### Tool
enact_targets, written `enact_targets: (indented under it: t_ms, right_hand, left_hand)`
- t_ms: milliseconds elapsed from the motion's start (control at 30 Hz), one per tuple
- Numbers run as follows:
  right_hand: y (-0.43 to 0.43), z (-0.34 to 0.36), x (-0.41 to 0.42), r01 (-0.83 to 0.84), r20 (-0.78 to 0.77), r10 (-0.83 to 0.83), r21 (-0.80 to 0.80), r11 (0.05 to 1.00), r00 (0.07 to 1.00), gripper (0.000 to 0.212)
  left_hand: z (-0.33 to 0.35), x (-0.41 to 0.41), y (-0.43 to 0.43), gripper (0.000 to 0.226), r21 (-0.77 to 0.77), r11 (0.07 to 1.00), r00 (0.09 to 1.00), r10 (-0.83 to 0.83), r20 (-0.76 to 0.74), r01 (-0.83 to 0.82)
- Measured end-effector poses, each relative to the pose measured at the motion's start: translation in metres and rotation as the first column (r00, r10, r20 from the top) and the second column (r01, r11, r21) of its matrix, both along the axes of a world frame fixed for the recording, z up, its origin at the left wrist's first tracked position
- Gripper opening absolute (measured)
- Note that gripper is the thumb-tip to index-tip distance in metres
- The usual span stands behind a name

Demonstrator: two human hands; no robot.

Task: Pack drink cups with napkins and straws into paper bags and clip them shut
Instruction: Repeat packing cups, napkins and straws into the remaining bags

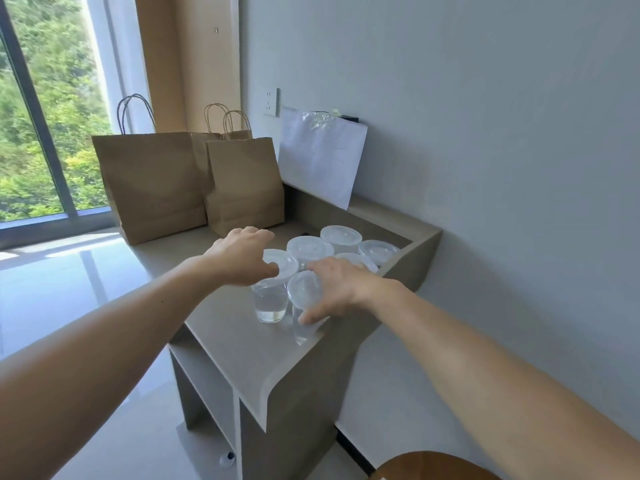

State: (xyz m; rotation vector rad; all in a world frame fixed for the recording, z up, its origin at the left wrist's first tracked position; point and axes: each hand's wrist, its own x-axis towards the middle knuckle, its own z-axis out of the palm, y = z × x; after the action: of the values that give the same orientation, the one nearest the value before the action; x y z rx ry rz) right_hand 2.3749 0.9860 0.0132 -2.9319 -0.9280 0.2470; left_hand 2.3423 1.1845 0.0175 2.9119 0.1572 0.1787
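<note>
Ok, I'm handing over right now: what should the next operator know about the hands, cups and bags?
Right hand: wrapped round the nearest cup, near the counter edge.
Left hand: over the neighbouring cup; grip unclear.
Four more lidded cups stand behind them. Three paper bags stand at the counter's far end, no clips visible.
Done: nothing visibly packed.
Left: load the cups with napkins and straws, then clip the bags; napkins, straws and clips are not in view.

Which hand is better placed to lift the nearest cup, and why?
The right hand: its thumb and fingers curl round the nearest cup. The left hand sits above the neighbouring cup's lid with no clear grip, though it is closer to the paper bags.
</note>
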Motion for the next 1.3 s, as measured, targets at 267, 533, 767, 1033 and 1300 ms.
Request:
enact_targets:
  t_ms: [267, 533, 767, 1033, 1300]
  right_hand:
    - [0.007, -0.012, 0.014, -0.006, 0.026, 0.005, 0.021, 1.000, 1.000, 0.104]
    - [-0.012, 0.022, 0.011, 0.014, 0.058, -0.029, 0.243, 0.970, 0.998, 0.113]
    - [-0.070, 0.077, -0.006, 0.096, 0.094, -0.153, 0.445, 0.891, 0.984, 0.100]
    - [-0.167, 0.090, -0.037, 0.267, 0.110, -0.361, 0.488, 0.831, 0.926, 0.104]
    - [-0.281, 0.035, -0.101, 0.565, 0.031, -0.628, 0.401, 0.721, 0.778, 0.110]
  left_hand:
    - [0.001, 0.014, 0.003, 0.071, -0.034, 0.998, 0.998, -0.044, 0.054, 0.046]
    - [0.015, 0.029, -0.008, 0.073, -0.048, 0.995, 0.991, -0.086, 0.101, 0.091]
    - [0.042, 0.041, -0.034, 0.072, -0.034, 0.984, 0.976, -0.171, 0.133, 0.177]
    - [0.046, 0.052, -0.108, 0.071, 0.011, 0.923, 0.915, -0.384, 0.122, 0.386]
    - [0.008, 0.045, -0.235, 0.074, 0.038, 0.787, 0.787, -0.617, 0.022, 0.616]
